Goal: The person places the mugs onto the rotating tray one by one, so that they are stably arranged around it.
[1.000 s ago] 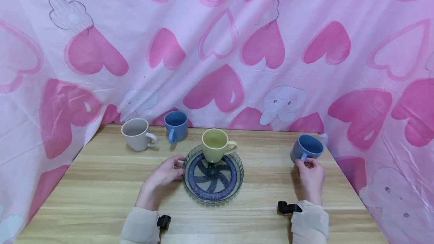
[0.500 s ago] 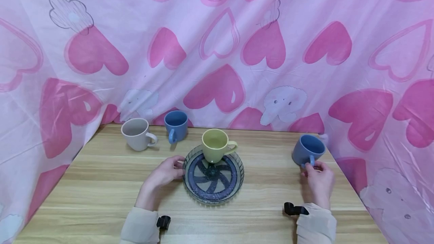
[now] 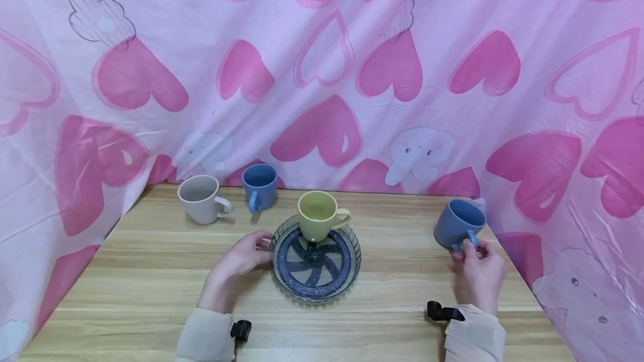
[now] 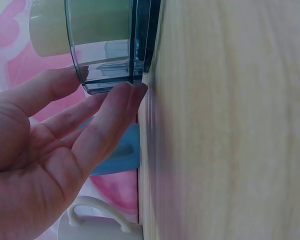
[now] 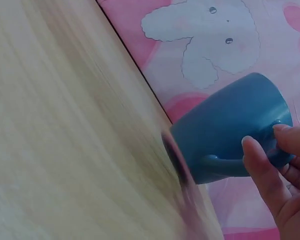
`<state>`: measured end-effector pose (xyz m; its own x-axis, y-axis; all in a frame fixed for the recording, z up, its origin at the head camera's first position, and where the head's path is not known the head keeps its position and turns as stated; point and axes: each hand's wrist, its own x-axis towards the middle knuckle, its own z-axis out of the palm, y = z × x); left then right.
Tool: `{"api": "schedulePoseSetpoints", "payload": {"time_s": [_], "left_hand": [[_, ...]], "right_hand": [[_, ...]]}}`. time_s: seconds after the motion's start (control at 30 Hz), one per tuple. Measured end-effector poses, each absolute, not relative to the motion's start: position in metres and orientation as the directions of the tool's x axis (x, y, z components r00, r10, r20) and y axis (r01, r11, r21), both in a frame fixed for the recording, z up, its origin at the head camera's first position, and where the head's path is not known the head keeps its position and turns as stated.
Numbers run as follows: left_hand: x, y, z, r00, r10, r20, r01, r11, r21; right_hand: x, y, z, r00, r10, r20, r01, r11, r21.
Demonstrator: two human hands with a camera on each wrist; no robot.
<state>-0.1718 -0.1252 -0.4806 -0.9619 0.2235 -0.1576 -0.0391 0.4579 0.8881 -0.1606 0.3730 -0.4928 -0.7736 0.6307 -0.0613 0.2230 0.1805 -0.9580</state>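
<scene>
Tabletop point(image 3: 392, 317), head view: yellow mug point(image 3: 316, 217) in glass dish point(image 3: 318, 294), center; blue mug point(image 3: 451, 227) near right edge.
Dish wall point(image 4: 110, 70), left wrist view: our left hand point(image 4: 55, 142) grips it, thumb opposite fingers.
Handle point(image 5: 225, 166), right wrist view: our right hand point(image 5: 290, 212) pinches the blue mug's between fingertips.

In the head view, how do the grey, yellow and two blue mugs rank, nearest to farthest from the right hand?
1. Right blue mug, handle held by the right hand
2. Yellow mug, in the see-through dish
3. Left blue mug, near the back edge
4. Grey mug, farthest left
</scene>
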Motion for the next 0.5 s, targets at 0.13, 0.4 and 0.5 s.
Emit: {"api": "schedulePoseSetpoints", "payload": {"time_s": [0.13, 0.4, 0.5], "left_hand": [[-0.172, -0.125, -0.481, -0.962, 0.219, -0.163, -0.046, 0.455, 0.889], [-0.171, -0.123, -0.478, -0.959, 0.230, -0.167, -0.047, 0.451, 0.891], [-0.170, -0.124, -0.478, -0.959, 0.232, -0.164, -0.043, 0.453, 0.891]], "right_hand": [[-0.159, 0.374, -0.487, -0.785, 0.620, -0.016, 0.204, 0.234, -0.950], [-0.158, 0.370, -0.479, -0.803, 0.587, 0.104, 0.161, 0.382, -0.910], [-0.159, 0.367, -0.478, -0.808, 0.569, 0.149, 0.117, 0.403, -0.907]]}}
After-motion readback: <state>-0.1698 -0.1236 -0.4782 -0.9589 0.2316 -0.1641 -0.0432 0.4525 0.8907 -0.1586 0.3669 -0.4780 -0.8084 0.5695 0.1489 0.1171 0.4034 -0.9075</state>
